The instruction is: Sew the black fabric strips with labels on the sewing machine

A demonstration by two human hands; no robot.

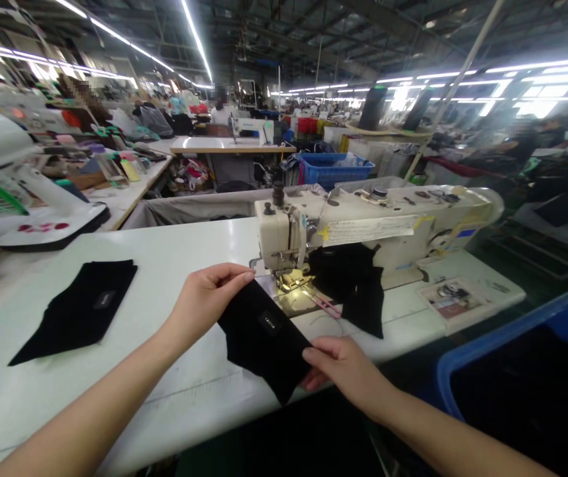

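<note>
Pinching opposite ends of one edge, the left hand [207, 295] and right hand [343, 368] are holding a labelled black fabric panel [259, 348] over the white tabletop [159, 278], beside the cream metal sewing machine [348, 212]. Keeping that edge evenly taut is likely preventing wrinkles.

A: What's on your head feed?
B: I've got the left hand [207, 298] pinching the upper-left corner of a black fabric piece [254, 344], right hand [343, 371] pinching the long edge's other end. Small label [270, 323] faces up; I can't read it.
A: Where?
B: In front of the sewing machine [284, 228], over the near edge of the white tabletop [199, 248].
A: Other fabric?
B: Folded black fabric [80, 311] at tabletop left, also labelled. Black cloth [343, 271] under the machine arm, pink-handled tool [328, 306] beside it. Blue bin [447, 377] right, dark contents.
</note>
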